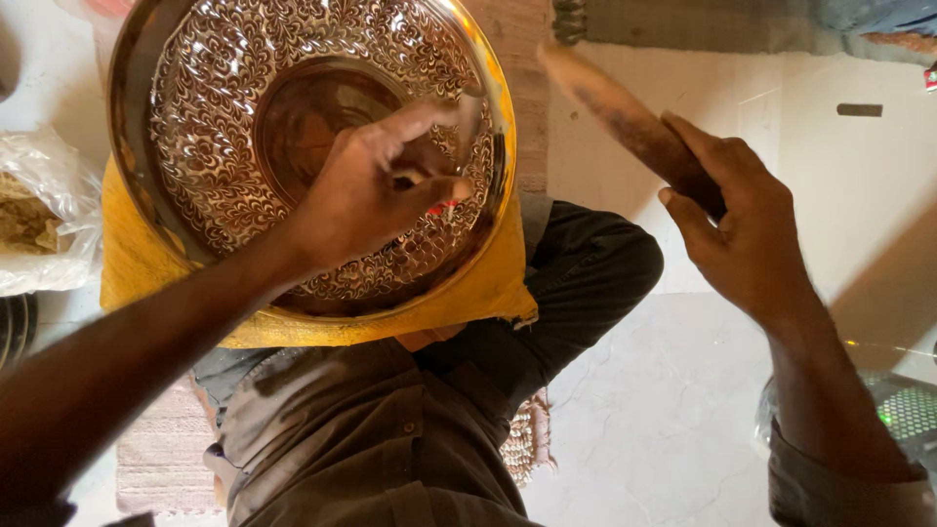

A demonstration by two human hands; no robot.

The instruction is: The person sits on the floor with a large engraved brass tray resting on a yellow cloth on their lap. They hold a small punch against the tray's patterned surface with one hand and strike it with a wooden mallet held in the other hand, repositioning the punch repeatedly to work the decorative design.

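A: Engraved metal plate (244,127): state its position.

B: The plate is round and brass-coloured, with a dense scroll pattern around a plain centre. It rests tilted on a yellow cloth (146,268), which lies over the person's lap. The dark trousers (576,283) show below and to the right of the cloth.

A: Left hand (366,190): state.

B: The left hand lies on the patterned band of the plate, right of centre. Its fingers are pinched narrowly around a small chisel-like tool (467,115), whose tip meets the plate surface. The tool is blurred; its exact shape cannot be told.

A: Right hand (737,229): state.

B: The right hand is closed around one end of a wooden mallet (625,117). The mallet is raised to the right of the plate, well apart from it, and appears motion-blurred.

A: Surroundings?

B: A clear plastic bag (44,210) with brownish contents sits at the left edge, near the cloth. A woven mat (161,459) lies under the seated person. A pale stone floor (664,410) extends to the right.
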